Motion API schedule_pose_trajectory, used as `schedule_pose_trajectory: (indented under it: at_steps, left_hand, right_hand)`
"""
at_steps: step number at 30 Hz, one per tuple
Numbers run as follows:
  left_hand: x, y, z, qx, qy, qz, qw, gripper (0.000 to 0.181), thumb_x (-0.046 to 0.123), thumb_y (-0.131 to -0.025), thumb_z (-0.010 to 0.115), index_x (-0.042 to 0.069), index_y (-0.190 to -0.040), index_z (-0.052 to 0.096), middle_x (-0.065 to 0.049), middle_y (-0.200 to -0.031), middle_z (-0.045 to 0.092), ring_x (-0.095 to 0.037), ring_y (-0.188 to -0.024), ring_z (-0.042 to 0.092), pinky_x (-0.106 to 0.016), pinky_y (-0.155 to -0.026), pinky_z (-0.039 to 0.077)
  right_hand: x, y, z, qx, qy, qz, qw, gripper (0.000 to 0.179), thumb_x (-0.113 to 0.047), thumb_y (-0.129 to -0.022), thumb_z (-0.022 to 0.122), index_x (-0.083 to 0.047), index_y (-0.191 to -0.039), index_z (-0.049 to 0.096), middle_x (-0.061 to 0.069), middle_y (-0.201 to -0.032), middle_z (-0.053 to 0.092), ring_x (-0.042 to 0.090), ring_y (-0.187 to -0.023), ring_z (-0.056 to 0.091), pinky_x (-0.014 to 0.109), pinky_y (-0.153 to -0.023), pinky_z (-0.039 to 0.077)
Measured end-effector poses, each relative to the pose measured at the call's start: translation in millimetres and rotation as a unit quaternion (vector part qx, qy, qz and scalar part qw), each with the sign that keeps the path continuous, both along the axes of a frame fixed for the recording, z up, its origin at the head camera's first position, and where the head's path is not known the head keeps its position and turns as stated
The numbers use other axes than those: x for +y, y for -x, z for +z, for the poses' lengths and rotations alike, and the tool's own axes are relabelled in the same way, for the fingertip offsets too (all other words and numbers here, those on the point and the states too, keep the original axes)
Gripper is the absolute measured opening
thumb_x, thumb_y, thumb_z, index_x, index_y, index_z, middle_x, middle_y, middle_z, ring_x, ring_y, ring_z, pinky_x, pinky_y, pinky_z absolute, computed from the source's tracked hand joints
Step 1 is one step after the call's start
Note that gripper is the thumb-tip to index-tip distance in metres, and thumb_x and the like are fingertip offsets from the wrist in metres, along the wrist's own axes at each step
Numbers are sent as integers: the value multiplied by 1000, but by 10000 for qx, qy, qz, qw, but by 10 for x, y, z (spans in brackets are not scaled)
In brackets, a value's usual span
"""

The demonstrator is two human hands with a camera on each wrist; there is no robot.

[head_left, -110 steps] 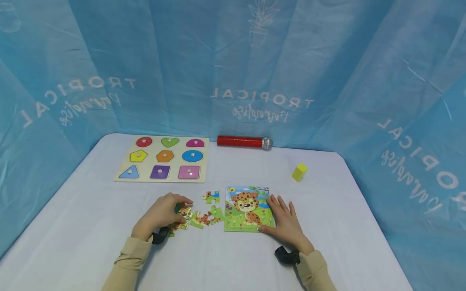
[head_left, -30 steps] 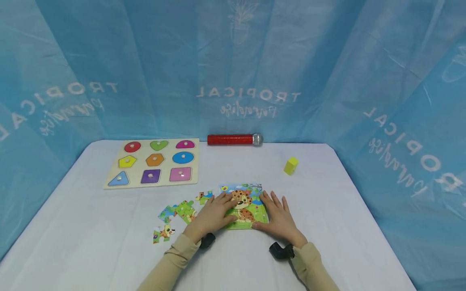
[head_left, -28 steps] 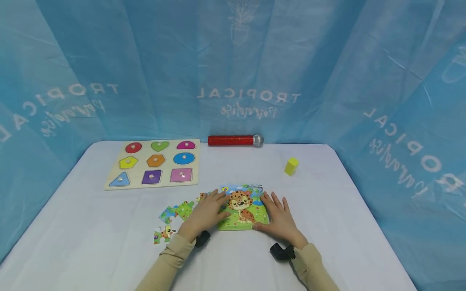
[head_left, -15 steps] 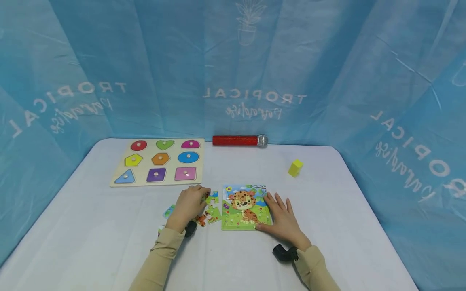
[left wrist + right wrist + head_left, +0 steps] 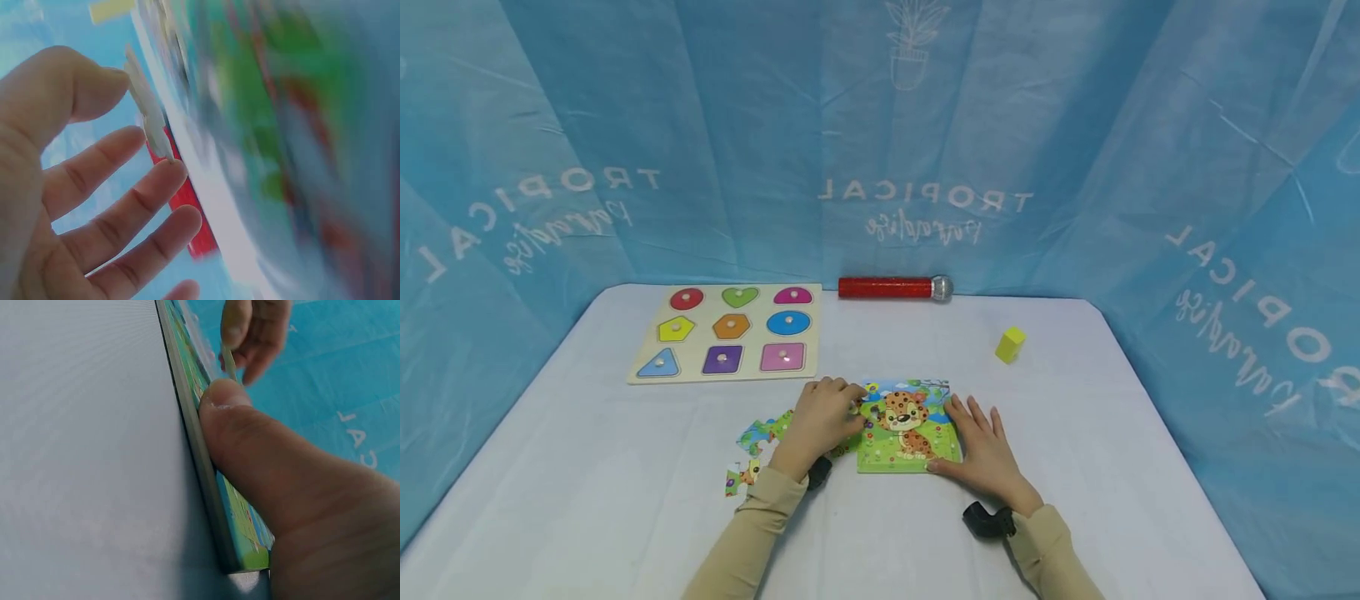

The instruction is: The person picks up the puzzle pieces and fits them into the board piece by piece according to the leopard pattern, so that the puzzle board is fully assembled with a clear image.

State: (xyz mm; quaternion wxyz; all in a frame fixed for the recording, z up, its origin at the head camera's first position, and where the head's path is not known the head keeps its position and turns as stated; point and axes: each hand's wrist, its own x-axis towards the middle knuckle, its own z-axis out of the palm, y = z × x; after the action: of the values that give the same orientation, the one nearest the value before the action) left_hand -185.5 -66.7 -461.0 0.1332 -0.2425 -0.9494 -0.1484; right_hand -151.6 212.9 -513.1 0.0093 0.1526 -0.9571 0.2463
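Though earlier apart, left hand point(image 5: 820, 423) at puzzle point(image 5: 907, 433)

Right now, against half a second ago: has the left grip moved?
Yes. In the head view the left grip has shifted right, judged against the shape board, bringing it closer to the leopard board.

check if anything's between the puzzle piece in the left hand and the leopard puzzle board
Nothing visible is: the left hand pinches the puzzle piece at the leopard puzzle board's left edge. The right hand touches the opposite edge.
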Motion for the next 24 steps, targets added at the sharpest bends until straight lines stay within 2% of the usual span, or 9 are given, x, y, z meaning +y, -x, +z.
schedule_pose_trajectory:
  at_steps: [6, 10, 17, 21, 24]
  left_hand:
    - [410, -49, -75, 87, 133, -667, 9976, 22, 26, -82, 74, 19, -103, 71, 0, -92, 67, -21, -85, 60, -44, -85, 50]
    - [579, -79, -95, 184, 301, -851, 9957, 20, 27, -84, 73, 22, -104, 70, 1, -98, 67, -20, -88, 60, -42, -86, 50]
    - [614, -179, -27, 13, 610, -901, 9941, 27, 35, -88, 70, 21, -111, 70, 1, -108, 67, -19, -104, 61, -41, -94, 50]
    - [591, -272, 13, -186, 961, -1109, 9890, 34, 39, -88, 69, 19, -116, 69, 0, -119, 67, -20, -114, 61, -44, -102, 48]
    - [598, -331, 14, -459, 1216, -1236, 9838, 40, 41, -89, 68, 18, -121, 67, -1, -130, 63, -20, -122, 58, -48, -106, 45]
  right_hand:
    - [7, 1, 9, -16, 65, 33, 10000, 101, -61, -74, 72, -8, -151, 34, 12, -159, 28, 37, -149, 19, 61, -119, 3]
    - [5, 3, 8, 85, -2, 20, 10000, 100, -60, -74, 73, -9, -151, 35, 11, -159, 29, 37, -149, 20, 61, -119, 4]
    - [7, 12, 6, 62, -91, 18, 9999, 99, -60, -75, 72, -10, -151, 34, 11, -159, 29, 36, -149, 19, 61, -119, 4]
    - [5, 2, 26, 28, -107, -22, 9999, 100, -59, -74, 73, -9, -151, 35, 12, -158, 30, 36, -149, 20, 61, -119, 4]
    - [-4, -11, 55, -12, -115, -24, 9999, 100, -59, -74, 73, -8, -151, 34, 12, -159, 29, 36, -149, 19, 60, -119, 3]
